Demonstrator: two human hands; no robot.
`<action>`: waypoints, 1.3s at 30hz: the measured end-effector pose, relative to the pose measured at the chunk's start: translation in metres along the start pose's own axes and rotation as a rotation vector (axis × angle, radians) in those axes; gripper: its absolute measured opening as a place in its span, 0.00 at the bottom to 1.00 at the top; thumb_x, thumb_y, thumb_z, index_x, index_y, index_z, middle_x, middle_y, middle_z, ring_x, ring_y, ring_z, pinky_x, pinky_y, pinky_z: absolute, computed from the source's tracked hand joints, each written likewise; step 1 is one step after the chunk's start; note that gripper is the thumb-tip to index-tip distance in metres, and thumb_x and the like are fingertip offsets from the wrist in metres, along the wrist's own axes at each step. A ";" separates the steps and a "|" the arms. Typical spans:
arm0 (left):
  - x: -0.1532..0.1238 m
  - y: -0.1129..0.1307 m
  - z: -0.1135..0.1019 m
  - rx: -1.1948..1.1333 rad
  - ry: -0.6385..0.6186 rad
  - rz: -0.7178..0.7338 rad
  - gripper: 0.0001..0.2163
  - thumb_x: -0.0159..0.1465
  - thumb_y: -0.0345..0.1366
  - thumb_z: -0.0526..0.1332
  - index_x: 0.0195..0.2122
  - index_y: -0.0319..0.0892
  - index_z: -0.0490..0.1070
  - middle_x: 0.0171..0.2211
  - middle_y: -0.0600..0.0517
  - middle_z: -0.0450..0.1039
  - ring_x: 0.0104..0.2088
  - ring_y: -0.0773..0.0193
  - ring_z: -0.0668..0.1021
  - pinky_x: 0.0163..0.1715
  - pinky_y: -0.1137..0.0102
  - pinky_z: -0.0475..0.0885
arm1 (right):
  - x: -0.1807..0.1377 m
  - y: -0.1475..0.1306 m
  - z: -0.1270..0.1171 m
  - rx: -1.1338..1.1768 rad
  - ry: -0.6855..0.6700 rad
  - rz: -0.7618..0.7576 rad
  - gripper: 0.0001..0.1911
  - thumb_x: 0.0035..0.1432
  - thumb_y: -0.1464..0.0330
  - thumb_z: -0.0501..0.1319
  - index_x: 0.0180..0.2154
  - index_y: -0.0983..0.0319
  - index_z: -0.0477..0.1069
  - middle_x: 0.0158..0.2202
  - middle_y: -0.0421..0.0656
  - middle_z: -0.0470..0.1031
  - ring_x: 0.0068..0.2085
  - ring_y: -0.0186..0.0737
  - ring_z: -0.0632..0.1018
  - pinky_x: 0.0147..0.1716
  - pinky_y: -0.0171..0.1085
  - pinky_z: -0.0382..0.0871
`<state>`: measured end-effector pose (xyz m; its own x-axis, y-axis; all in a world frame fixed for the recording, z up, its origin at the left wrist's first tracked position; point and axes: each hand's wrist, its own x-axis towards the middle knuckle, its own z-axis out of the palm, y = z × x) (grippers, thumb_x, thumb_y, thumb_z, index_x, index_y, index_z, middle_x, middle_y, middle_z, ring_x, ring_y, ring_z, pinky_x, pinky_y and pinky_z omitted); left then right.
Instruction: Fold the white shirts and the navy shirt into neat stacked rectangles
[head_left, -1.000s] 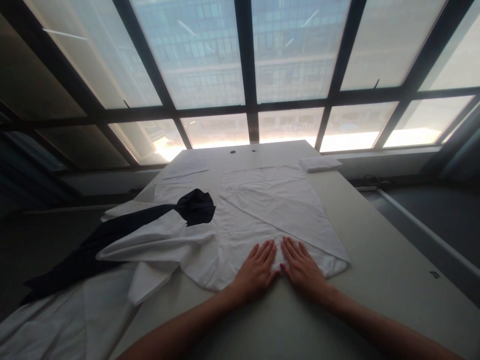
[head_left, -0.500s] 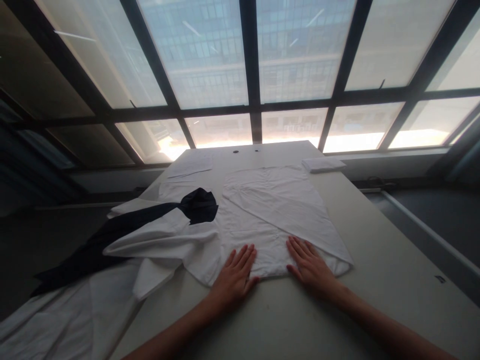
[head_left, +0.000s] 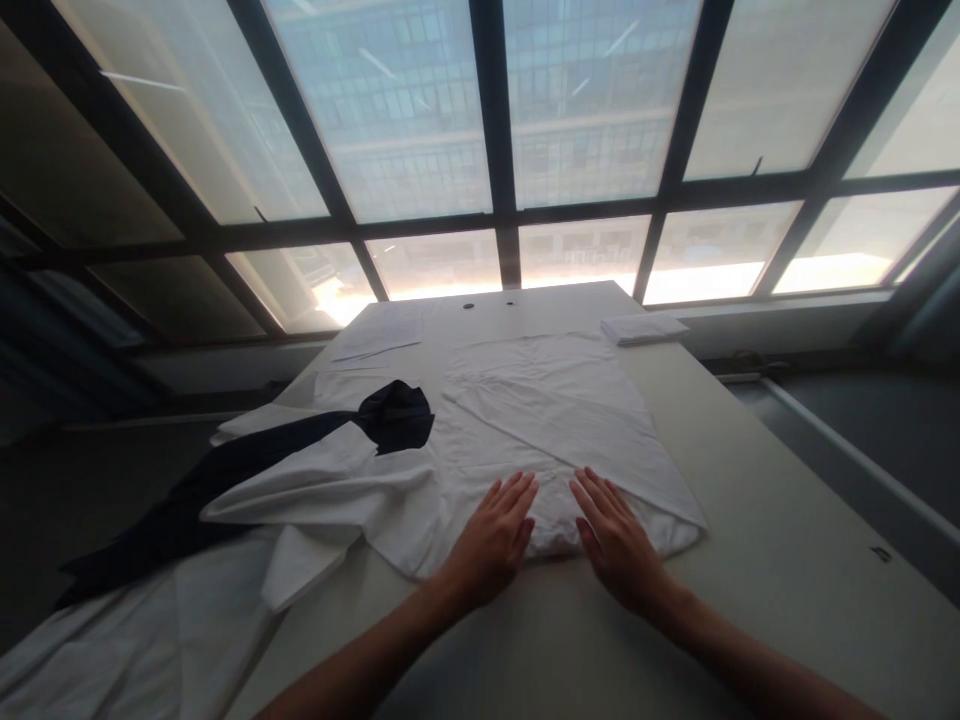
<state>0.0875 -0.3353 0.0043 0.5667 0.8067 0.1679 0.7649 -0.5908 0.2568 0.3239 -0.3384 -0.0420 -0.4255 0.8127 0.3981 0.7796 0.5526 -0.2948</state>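
A white garment lies spread flat on the pale table, its sides folded in toward the middle. My left hand rests palm down on its near edge, fingers apart. My right hand lies flat beside it on the same near edge, a short gap between the two. Neither hand holds anything.
A heap of white cloth with a dark navy piece on it covers the table's left side and hangs over the edge. A small folded white stack sits at the far right corner, papers at the far left. Large windows stand behind.
My hands slid apart along the garment's near edge, then came back closer together. The near edge now looks slightly bunched between them.
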 end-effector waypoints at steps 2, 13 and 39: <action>0.015 0.009 0.014 0.002 -0.039 0.076 0.24 0.74 0.34 0.45 0.71 0.43 0.49 0.70 0.49 0.50 0.71 0.61 0.51 0.68 0.59 0.51 | 0.001 -0.009 0.004 -0.009 -0.020 -0.037 0.31 0.67 0.72 0.47 0.70 0.65 0.47 0.70 0.49 0.52 0.71 0.47 0.49 0.67 0.52 0.53; 0.019 -0.014 0.062 0.141 -0.074 0.181 0.29 0.75 0.48 0.44 0.73 0.45 0.36 0.72 0.48 0.44 0.71 0.56 0.49 0.68 0.55 0.49 | 0.005 0.024 -0.010 0.198 -0.273 0.069 0.30 0.70 0.59 0.49 0.69 0.62 0.54 0.69 0.48 0.55 0.69 0.45 0.56 0.67 0.51 0.53; 0.020 -0.009 0.060 0.121 -0.118 0.143 0.29 0.73 0.40 0.47 0.73 0.44 0.38 0.72 0.49 0.42 0.71 0.57 0.47 0.69 0.55 0.45 | -0.003 0.033 0.022 -0.128 -0.245 -0.040 0.38 0.69 0.51 0.49 0.70 0.68 0.46 0.71 0.53 0.46 0.71 0.48 0.48 0.68 0.50 0.47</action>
<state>0.1098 -0.3147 -0.0516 0.6986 0.7111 0.0797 0.7013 -0.7025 0.1207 0.3410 -0.3186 -0.0716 -0.5435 0.8198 0.1804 0.8050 0.5700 -0.1646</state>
